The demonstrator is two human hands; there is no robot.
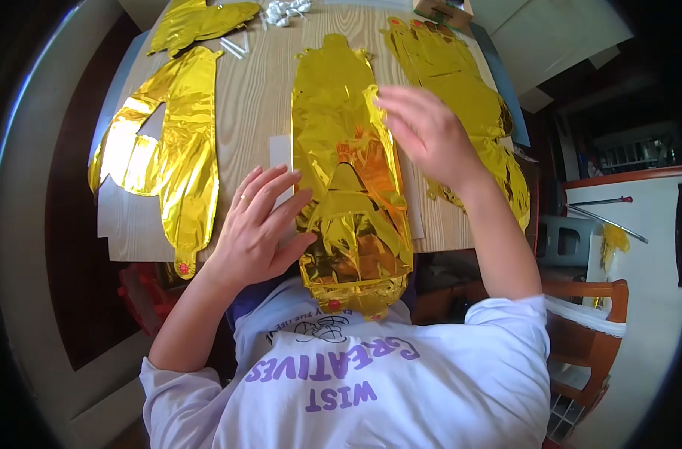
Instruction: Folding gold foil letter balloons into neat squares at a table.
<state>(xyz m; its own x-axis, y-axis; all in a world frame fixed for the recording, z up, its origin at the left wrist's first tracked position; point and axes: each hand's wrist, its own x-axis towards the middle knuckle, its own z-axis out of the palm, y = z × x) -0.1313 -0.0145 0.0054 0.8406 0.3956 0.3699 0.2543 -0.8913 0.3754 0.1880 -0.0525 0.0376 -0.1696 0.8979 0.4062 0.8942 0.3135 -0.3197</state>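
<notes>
A long, flat gold foil balloon (322,127) lies down the middle of the table, its near end hanging over the front edge against my shirt. Orange reflections and creases cross its lower half. My left hand (260,224) rests at the balloon's left side with fingers spread, the fingertips touching or just over the foil edge. At the upper right edge, my right hand (430,135) has its fingers closed on a small raised fold of the foil. The fingertips there are partly hidden by the hand.
More flat gold balloons lie at left (187,150), at the far left corner (195,22) and stacked at right (460,97). White crumpled bits (285,11) and clear sticks (236,49) sit at the back. A wooden chair (606,329) stands to the right.
</notes>
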